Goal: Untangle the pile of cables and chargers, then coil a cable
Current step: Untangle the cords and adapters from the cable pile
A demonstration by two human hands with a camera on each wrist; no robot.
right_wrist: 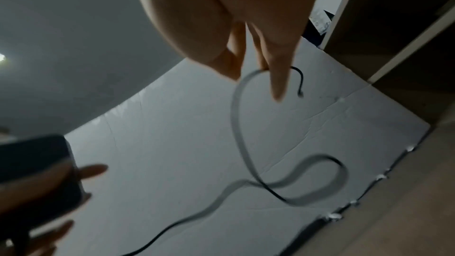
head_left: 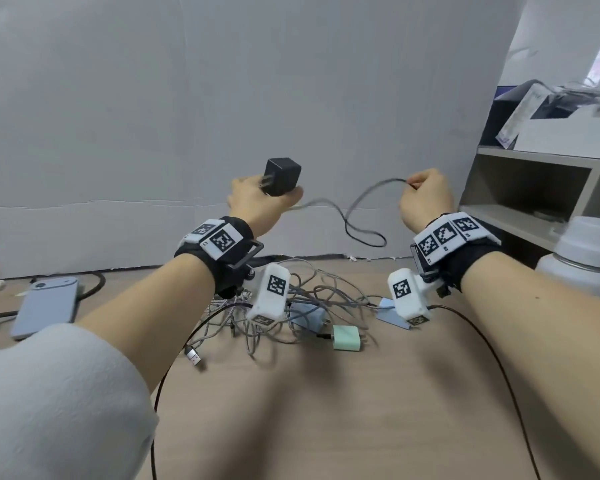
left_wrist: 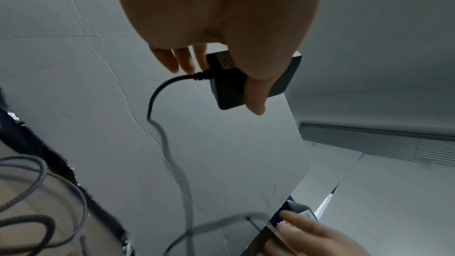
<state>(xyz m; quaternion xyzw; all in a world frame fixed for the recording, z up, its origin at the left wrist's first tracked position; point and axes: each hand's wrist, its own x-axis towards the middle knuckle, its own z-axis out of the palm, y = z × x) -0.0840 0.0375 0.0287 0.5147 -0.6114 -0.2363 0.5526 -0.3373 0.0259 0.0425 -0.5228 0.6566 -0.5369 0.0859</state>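
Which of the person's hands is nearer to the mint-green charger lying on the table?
Right, narrowly. The mint-green charger lies below and between both raised hands; the right hand is a little closer than the left hand.

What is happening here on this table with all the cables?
A person is sorting out a heap of chargers and cables. The left hand grips a black cube-shaped charger, lifted above the wooden table. The right hand pinches the far end of that charger's thin dark cable, which sags in a loop between both hands. The tangled pile of grey braided cables, with a mint-green charger, remains on the table. No coiling is visible yet.
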